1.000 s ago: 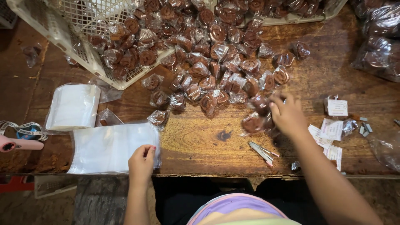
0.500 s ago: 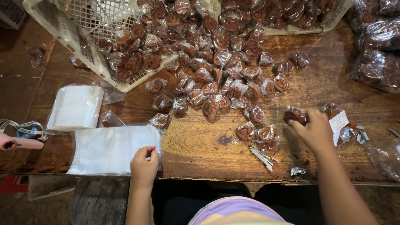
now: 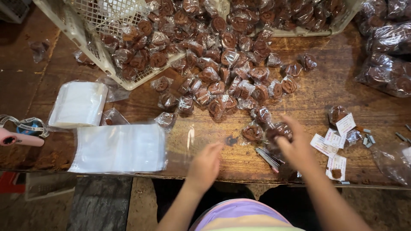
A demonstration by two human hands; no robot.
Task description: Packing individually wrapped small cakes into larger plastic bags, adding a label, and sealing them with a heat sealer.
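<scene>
Two hands over the wooden table [image 3: 299,92]. Left hand [image 3: 205,164] pinches a clear plastic bag [image 3: 184,147] by its edge, lifted just right of the flat stack of bags [image 3: 120,147]. Right hand [image 3: 295,147] is blurred; fingers look curled round a wrapped brown sweet [image 3: 280,129], but can't tell how firm the grip is. Another wrapped sweet [image 3: 251,132] lies just beside it, w/ a strip of staples [image 3: 269,157] below.

Progress, judging by the layout: early to middle. Filled bags [image 3: 387,64] sit at far right, so some packing is done. Lots left: a big loose heap of sweets [image 3: 222,72] mid-table, plus more in the white baskets [image 3: 81,38] behind. Paper labels [image 3: 336,141] wait near the right wrist. Second bag stack [image 3: 77,105] and a pink-handled tool [image 3: 19,139] at left, untouched.
</scene>
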